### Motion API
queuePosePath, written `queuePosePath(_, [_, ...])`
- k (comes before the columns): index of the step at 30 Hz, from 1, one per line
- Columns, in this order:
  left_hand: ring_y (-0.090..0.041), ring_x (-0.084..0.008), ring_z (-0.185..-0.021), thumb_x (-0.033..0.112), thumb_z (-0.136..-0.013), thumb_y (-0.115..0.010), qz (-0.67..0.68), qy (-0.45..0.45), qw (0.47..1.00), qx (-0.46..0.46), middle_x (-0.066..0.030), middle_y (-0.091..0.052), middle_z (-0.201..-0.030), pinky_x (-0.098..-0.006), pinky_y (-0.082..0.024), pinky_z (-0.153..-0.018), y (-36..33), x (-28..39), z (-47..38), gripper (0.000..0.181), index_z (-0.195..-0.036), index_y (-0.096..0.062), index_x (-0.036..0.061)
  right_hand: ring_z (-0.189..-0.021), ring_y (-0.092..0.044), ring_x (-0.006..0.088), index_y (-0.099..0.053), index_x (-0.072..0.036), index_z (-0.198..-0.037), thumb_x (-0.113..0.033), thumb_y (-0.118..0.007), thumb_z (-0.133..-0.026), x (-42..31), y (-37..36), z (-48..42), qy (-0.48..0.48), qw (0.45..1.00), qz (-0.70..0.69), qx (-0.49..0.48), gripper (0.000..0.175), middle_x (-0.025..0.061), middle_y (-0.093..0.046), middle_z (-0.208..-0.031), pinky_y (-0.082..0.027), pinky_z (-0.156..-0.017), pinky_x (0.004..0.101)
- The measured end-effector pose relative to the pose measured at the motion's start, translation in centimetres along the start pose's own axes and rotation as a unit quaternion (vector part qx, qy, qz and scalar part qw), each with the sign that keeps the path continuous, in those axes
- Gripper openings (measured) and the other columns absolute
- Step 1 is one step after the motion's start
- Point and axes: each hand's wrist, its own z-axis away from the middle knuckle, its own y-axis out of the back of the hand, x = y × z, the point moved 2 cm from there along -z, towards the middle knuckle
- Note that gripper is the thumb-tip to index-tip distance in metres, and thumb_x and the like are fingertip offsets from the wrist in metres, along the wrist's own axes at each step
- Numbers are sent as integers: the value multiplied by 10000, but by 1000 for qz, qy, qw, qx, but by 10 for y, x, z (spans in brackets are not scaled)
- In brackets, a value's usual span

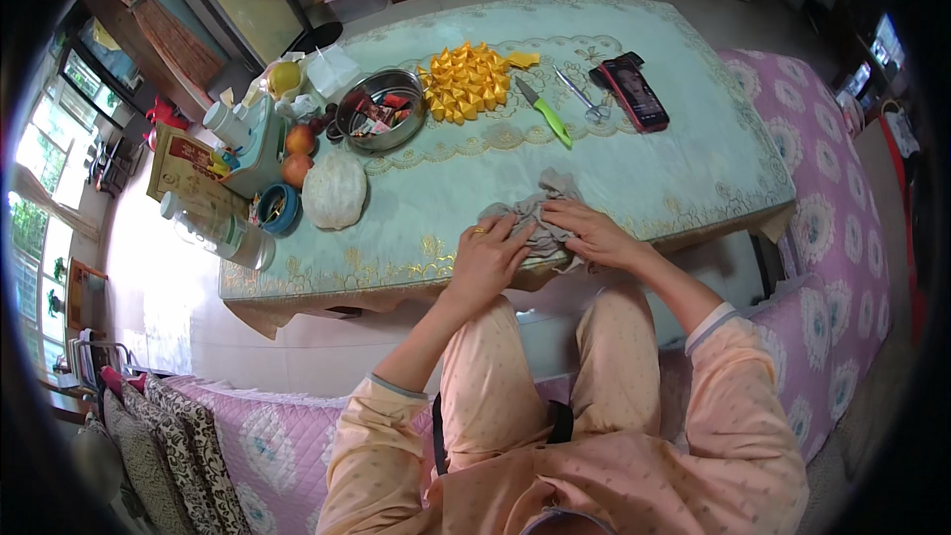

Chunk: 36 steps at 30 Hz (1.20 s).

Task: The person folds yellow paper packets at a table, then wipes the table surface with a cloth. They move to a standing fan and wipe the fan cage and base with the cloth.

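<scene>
A crumpled grey cloth (559, 184) lies bunched at the near edge of the table, partly under both hands. My left hand (487, 256), with a ring on one finger, presses its fingers onto the cloth's left side. From the right, my right hand (594, 232) grips the other side, its fingertips close to the left ones. Farther in lie a green-handled knife (548, 117) and a pair of metal scissors (583, 96). A phone (640, 98) in a red case rests to their right, its screen lit. Gold folded pointed pieces (466, 82) form a cluster beyond the knife.
Left of the cluster stands a steel bowl (401, 137) with small wrapped packets. A pale rounded object (334, 189), reddish fruits (300, 140), a blue round container (280, 209) and a clear plastic bottle (223, 238) crowd the table's left end. A quilted sofa (825, 238) borders the right.
</scene>
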Motion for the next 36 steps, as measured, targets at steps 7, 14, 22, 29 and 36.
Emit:
queuePosePath(7, [-551, -273, -979, 190, -765, -674, -51, 78, 993, 66, -78, -617, -1105, -405, -406, -802, 24, -102, -7, 372, -1133, -641, 143, -1232, -421, 350, -499, -35, -1256, -35, -563, -750, 30, -33, -132, 96, 995, 3, 3, 511, 187, -474, -1302, -326, -1048, 419])
queuePosePath(14, [-538, -307, -893, 93, -715, -671, -87, 116, 989, 32, -134, -572, -1051, -419, -382, -713, 30, -114, 1, 426, -1138, -617, 111, -1206, -430, 383, -477, -2, -1246, -34, -562, -739, 24, -57, -155, 125, 991, 51, 23, 515, 233, -470, -1264, -323, -1038, 468])
queuePosePath(22, [-543, -301, -815, 86, -712, -635, -11, 153, 988, -24, -127, -517, -885, -391, -410, -662, 30, -67, -2, 350, -1062, -633, 70, -1241, -410, 337, -460, -16, -1269, -117, -611, -740, 5, -24, -118, 63, 993, -28, -99, 559, 205, -431, -1311, -304, -1054, 465])
queuePosePath(29, [-543, -327, -866, 90, -760, -576, 94, 226, 962, -120, -133, -520, -942, -476, -425, -672, 32, -42, -24, 233, -990, -614, 84, -1229, -431, 324, -524, -48, -1229, -43, -601, -721, 26, -9, -92, 43, 985, -42, -163, 513, 160, -482, -1282, -311, -1070, 441])
queuePosePath(36, [-524, -308, -962, 75, -760, -549, -1, 295, 950, -100, -108, -511, -1006, -435, -427, -751, 64, -93, -67, 332, -1088, -597, 102, -1205, -451, 335, -556, -39, -1194, 42, -572, -686, 20, -4, -174, -2, 996, 3, -87, 515, 168, -512, -1254, -334, -1051, 430])
